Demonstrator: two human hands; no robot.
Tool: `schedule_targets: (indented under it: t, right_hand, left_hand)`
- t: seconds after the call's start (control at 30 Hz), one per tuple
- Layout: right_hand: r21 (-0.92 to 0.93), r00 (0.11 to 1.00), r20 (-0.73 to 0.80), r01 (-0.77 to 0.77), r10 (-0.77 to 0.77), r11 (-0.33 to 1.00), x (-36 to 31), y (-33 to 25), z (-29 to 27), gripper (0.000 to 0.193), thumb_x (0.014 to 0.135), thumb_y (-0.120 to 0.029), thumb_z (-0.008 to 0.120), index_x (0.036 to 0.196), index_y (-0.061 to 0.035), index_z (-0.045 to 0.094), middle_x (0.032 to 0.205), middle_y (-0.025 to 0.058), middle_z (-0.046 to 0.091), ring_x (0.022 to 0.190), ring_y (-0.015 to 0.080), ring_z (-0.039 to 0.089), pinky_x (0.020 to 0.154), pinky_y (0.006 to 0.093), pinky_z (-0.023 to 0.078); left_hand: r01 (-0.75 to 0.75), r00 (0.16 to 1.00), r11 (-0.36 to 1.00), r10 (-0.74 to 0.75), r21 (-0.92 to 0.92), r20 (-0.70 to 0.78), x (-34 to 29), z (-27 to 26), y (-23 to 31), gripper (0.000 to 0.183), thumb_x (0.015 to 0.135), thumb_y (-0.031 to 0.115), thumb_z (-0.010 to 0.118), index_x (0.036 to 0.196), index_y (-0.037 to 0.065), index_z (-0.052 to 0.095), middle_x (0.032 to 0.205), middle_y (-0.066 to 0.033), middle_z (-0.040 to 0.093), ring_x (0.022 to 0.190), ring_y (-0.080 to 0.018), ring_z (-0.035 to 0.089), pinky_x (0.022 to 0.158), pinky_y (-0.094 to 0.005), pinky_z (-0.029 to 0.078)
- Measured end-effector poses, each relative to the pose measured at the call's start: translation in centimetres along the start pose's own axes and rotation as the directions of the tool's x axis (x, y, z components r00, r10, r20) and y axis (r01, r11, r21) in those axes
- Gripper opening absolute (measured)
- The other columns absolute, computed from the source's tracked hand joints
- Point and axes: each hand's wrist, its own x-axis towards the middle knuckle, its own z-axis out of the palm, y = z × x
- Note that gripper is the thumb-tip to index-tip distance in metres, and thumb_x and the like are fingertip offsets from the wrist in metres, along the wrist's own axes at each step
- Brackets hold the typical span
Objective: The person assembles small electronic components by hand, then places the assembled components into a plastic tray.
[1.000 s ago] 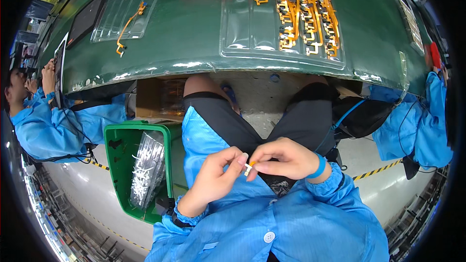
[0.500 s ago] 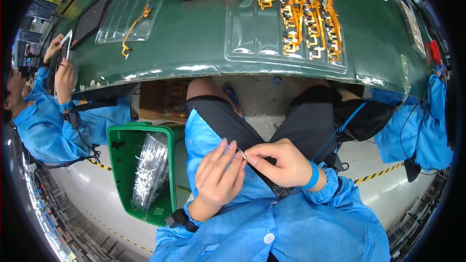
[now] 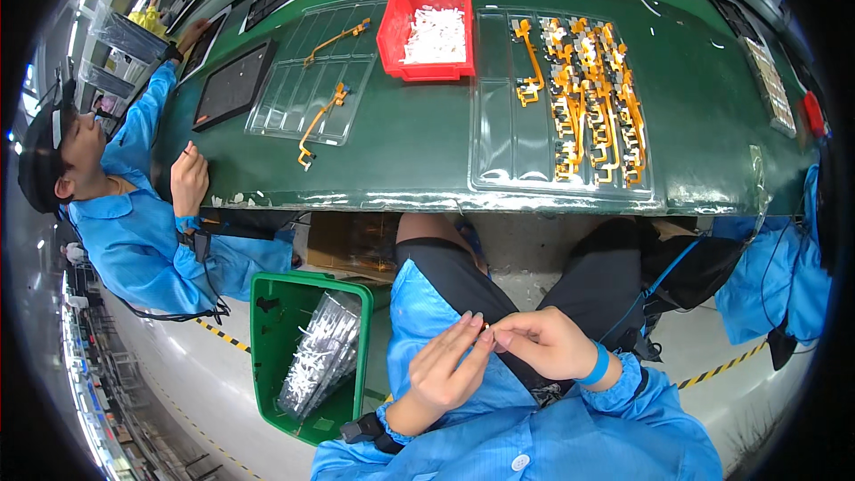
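Over my lap, in front of the table edge, my two hands meet at the fingertips. My left hand (image 3: pixel 450 367) is closed, its fingers long and pressed together, with the thumb mostly hidden. My right hand (image 3: pixel 545 340) pinches with thumb and index finger right against the left fingertips. Between them shows a tiny pale and yellowish bit (image 3: pixel 486 327), too small to name. On the table beyond, a clear plastic tray (image 3: pixel 512 138) carries several orange flex cables (image 3: pixel 583 98). Another clear tray (image 3: pixel 276 116), further left, bears two more flex cables (image 3: pixel 322 125).
A red bin (image 3: pixel 392 53) of small white pieces stands between the trays on the green table (image 3: pixel 419 147). On the floor at my left is a green bin (image 3: pixel 267 374) with clear plastic trays and white scraps. A co-worker in blue (image 3: pixel 134 232) sits at the left.
The view has tilted up and shifted left, showing more of the table. My hands stay joined over my lap. The co-worker's hands have moved apart, one reaching farther back.
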Motion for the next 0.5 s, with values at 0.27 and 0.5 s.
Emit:
schedule_targets:
  t: [0.27,0.5]
  right_hand:
    - [-0.251,0.993,0.066,0.116,-0.103,0.961,0.9,-1.4,-0.5,0.014,0.093,-0.012,0.057,0.097,0.0002,0.063,0.071,0.0155,0.064,0.063,0.0273,0.066,0.057,0.0351,0.048]
    - [-0.29,0.972,0.037,0.234,-0.233,0.928,0.7,-1.2,0.0,0.014,0.091,-0.01,0.058,0.099,-0.0015,0.065,0.074,0.0157,0.067,0.065,0.0316,0.067,0.057,0.0363,0.05]
  left_hand:
    - [0.039,0.998,0.999,-0.04,-0.027,-0.057,1.7,0.0,-0.1,0.017,0.067,-0.009,0.072,0.083,-0.005,0.067,0.089,-0.0194,0.072,0.087,-0.0306,0.073,0.073,-0.0342,0.06]
    - [0.189,0.981,0.97,-0.193,-0.149,-0.013,1.3,-0.6,-0.1,0.017,0.069,-0.008,0.072,0.085,-0.006,0.067,0.088,-0.021,0.072,0.086,-0.0315,0.073,0.076,-0.0349,0.06]
